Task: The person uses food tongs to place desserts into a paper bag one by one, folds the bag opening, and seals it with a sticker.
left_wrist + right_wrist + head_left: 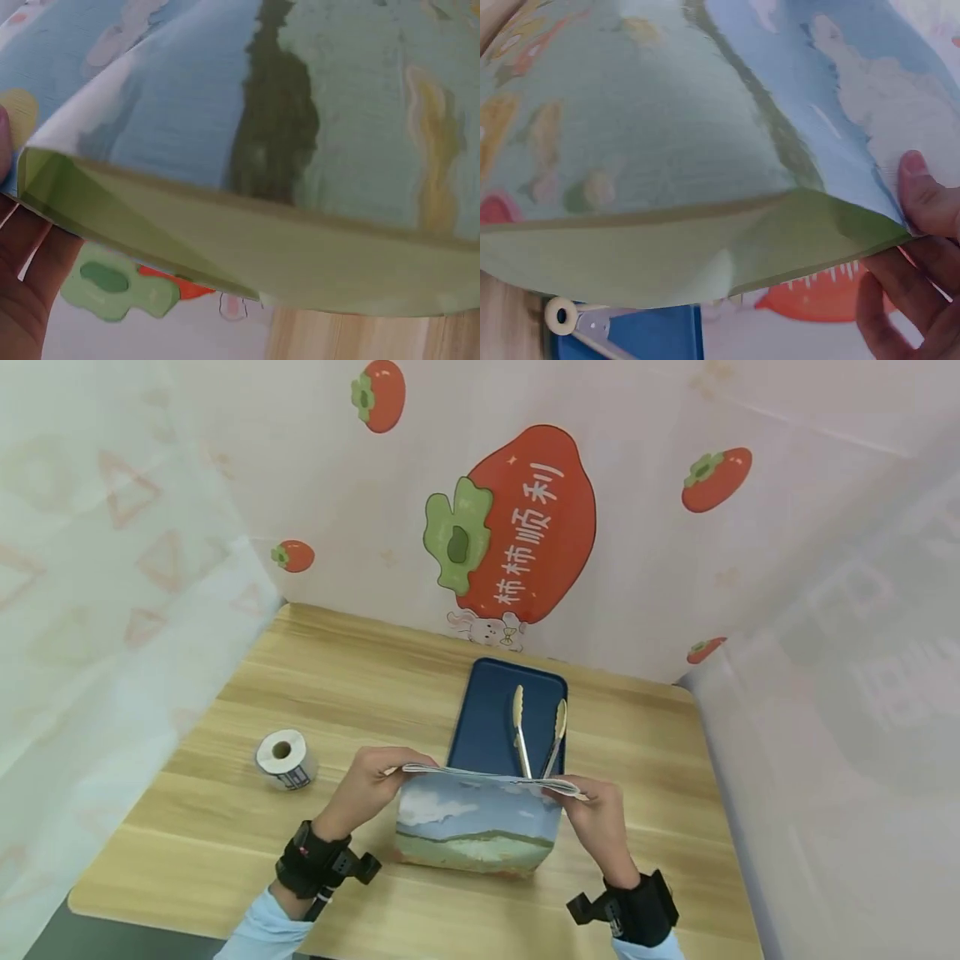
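Note:
A paper bag printed with a painted sky and meadow stands toward the front of the table. My left hand pinches the left corner of its top edge, and my right hand pinches the right corner. In the right wrist view the thumb lies on the printed face with the fingers behind. The left wrist view shows the fingers under the bag's corner. Plain green side panels run along the bag's edges. What is inside the bag is hidden.
Behind the bag lies a dark blue tray with metal tongs on it, their light tips pointing away; the bag covers their near end in the head view. A roll of labels stands on the wooden table at left. Printed sheets wall the back and sides.

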The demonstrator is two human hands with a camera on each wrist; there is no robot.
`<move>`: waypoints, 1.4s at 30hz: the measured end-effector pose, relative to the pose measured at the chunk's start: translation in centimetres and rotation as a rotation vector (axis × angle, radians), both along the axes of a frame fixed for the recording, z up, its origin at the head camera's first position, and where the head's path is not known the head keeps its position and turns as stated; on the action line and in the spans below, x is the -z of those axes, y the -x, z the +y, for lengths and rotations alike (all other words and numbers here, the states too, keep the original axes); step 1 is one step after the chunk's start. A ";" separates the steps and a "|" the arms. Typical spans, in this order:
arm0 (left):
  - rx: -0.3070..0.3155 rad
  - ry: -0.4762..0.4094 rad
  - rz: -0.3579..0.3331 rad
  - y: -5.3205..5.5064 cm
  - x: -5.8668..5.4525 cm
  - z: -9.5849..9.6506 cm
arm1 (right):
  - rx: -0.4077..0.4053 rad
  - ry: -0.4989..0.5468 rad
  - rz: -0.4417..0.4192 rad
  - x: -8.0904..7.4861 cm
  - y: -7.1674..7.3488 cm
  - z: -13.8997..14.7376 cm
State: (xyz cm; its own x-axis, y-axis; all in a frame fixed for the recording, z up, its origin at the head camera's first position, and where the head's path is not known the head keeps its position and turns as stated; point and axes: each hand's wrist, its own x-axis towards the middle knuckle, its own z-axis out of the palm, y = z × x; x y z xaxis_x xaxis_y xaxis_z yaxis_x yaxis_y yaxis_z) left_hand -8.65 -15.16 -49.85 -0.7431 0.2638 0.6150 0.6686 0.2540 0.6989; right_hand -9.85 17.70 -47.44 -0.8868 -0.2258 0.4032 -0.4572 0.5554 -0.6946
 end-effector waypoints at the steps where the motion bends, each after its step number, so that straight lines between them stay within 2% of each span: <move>1: 0.019 0.029 0.010 0.2 0.0 0.4 | 0.014 0.008 0.044 0.3 -0.2 0.5; 4: 0.086 0.128 0.037 0.5 0.0 1.4 | 0.003 -0.007 0.201 1.2 -0.5 2.2; 6: 0.108 0.209 0.076 0.7 -0.1 1.8 | -0.028 -0.048 0.301 1.8 -0.5 3.4; 8: 0.100 0.294 0.148 0.9 -0.1 2.2 | -0.077 -0.121 0.397 2.2 -0.6 4.6; 11: 0.038 0.416 0.279 1.1 0.2 2.6 | -0.152 -0.263 0.541 2.7 -0.6 6.0; 13: 0.000 0.487 0.351 1.0 0.4 2.7 | -0.214 -0.326 0.601 2.8 -0.6 6.5; 16: -0.002 0.564 0.366 0.6 0.8 2.4 | -0.295 -0.357 0.566 3.0 -0.9 6.8; 18: 0.020 0.602 0.318 0.1 0.9 2.1 | -0.321 -0.326 0.481 3.1 -1.4 6.7; 20: 0.062 0.620 0.225 -0.6 0.9 1.8 | -0.294 -0.291 0.379 3.1 -2.2 6.4; 23: 0.133 0.650 0.032 -1.6 0.2 1.6 | -0.209 -0.298 0.240 2.7 -3.0 5.4; 25: 0.182 0.647 -0.090 -2.1 -0.5 1.7 | -0.151 -0.342 0.185 2.4 -3.2 4.7; 27: 0.185 0.655 -0.159 -2.3 -1.1 2.1 | -0.108 -0.382 0.152 2.2 -3.2 4.2; 29: 0.129 0.652 -0.176 -2.4 -1.3 2.8 | -0.080 -0.375 0.141 2.2 -3.1 3.8; 33: -0.070 0.677 -0.089 -2.0 -0.9 5.1 | -0.032 -0.319 0.132 2.2 -3.0 3.4; 35: -0.144 0.665 -0.047 -1.7 -0.7 6.2 | -0.017 -0.322 0.137 2.0 -2.9 3.2; 40: -0.283 0.604 -0.021 -1.4 -0.7 7.7 | 0.009 -0.430 0.138 0.6 -1.9 1.2; 42: -0.310 0.615 -0.015 -1.3 -0.9 8.3 | -0.009 -0.503 0.150 0.0 -1.4 -0.4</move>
State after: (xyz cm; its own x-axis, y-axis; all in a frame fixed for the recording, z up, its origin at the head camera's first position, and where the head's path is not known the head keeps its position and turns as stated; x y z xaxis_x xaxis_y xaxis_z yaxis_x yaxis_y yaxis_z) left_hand -7.34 -6.84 -48.97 -0.8476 0.3356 0.4110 0.4927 0.7852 0.3750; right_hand -8.42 17.34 -47.40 -0.8247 -0.4316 0.3656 -0.5377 0.7988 -0.2698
